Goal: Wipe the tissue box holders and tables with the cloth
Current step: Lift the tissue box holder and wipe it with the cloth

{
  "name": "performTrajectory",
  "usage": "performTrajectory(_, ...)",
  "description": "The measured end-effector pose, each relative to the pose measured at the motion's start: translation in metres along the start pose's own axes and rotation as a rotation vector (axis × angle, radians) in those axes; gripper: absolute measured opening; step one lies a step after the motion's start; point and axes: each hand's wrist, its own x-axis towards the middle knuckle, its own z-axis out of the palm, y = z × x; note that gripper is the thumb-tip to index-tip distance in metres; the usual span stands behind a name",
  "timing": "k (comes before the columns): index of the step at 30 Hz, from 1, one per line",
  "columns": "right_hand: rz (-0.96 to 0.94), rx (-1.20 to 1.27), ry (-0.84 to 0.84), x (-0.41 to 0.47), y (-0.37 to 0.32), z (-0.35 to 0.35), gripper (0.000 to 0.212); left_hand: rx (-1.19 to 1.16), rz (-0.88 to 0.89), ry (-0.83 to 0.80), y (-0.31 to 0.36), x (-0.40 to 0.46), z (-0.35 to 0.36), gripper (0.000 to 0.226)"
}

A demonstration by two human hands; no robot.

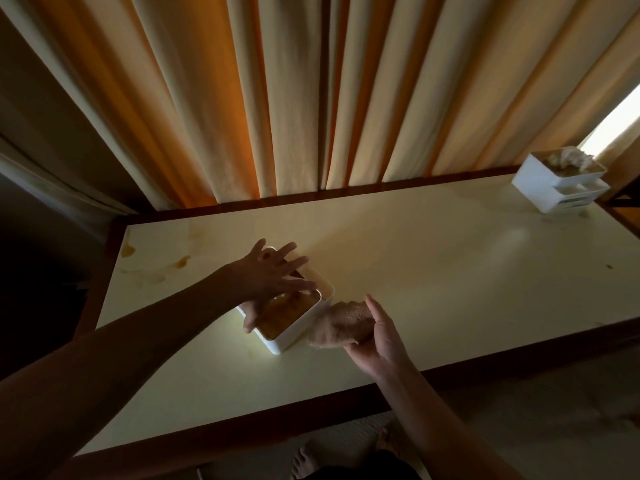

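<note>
Left-hand fingers (287, 263) spread flat over tissue box holder (294, 327) on counter (433, 271); right hand (375, 332) gripping cloth (341, 323) beside it

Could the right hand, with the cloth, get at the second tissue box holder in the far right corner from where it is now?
Probably yes: the table between the right hand, which holds the cloth, and the far holder looks bare, though it seems a long stretch.

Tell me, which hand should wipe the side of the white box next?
The right hand, probably. It already holds the cloth against the near tissue box holder, while the left hand rests spread over its top, seemingly steadying it on the table.
</note>
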Motion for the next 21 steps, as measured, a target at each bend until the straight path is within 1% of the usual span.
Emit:
performTrajectory(1, 0.004, 0.004, 0.005, 0.001, 0.001, -0.001, 0.021, -0.045, -0.009, -0.010, 0.000, 0.000, 0.002, 0.140)
performTrajectory(3, 0.006, 0.008, 0.010, 0.002, 0.000, -0.003, 0.014, -0.245, -0.037, 0.013, 0.001, 0.000, 0.001, 0.135)
performTrajectory(5, 0.004, 0.010, 0.000, 0.001, -0.002, -0.003, 0.018, -0.487, -0.120, 0.119, 0.002, 0.004, -0.002, 0.129)
performTrajectory(7, 0.007, 0.016, 0.002, 0.000, -0.004, -0.002, 0.028, -0.625, -0.276, 0.208, 0.003, 0.011, -0.004, 0.128)
performTrajectory(8, 0.007, 0.008, 0.004, 0.001, -0.005, -0.003, 0.031, -0.661, -0.359, 0.206, 0.003, 0.015, -0.004, 0.131)
performTrajectory(10, 0.004, -0.013, 0.035, 0.001, -0.007, -0.004, 0.031, -0.707, -0.487, 0.142, 0.008, 0.021, -0.005, 0.138)
performTrajectory(12, 0.004, -0.025, 0.072, 0.002, -0.011, -0.004, 0.030, -0.715, -0.534, 0.058, 0.014, 0.026, -0.005, 0.142)
performTrajectory(14, -0.002, -0.031, 0.090, 0.004, -0.016, -0.004, 0.034, -0.660, -0.539, 0.001, 0.019, 0.031, -0.003, 0.144)
performTrajectory(16, -0.014, -0.037, 0.107, 0.006, -0.022, -0.005, 0.036, -0.598, -0.511, -0.001, 0.019, 0.035, -0.003, 0.146)
performTrajectory(17, -0.028, -0.052, 0.105, 0.007, -0.024, -0.004, 0.037, -0.565, -0.460, 0.018, 0.017, 0.035, -0.003, 0.145)
performTrajectory(19, -0.064, -0.112, 0.101, 0.012, -0.032, -0.003, 0.038, -0.481, -0.303, 0.065, 0.016, 0.037, -0.007, 0.143)
performTrajectory(21, -0.110, -0.196, 0.129, 0.017, -0.040, -0.001, 0.030, -0.445, -0.218, 0.077, 0.015, 0.038, -0.012, 0.145)
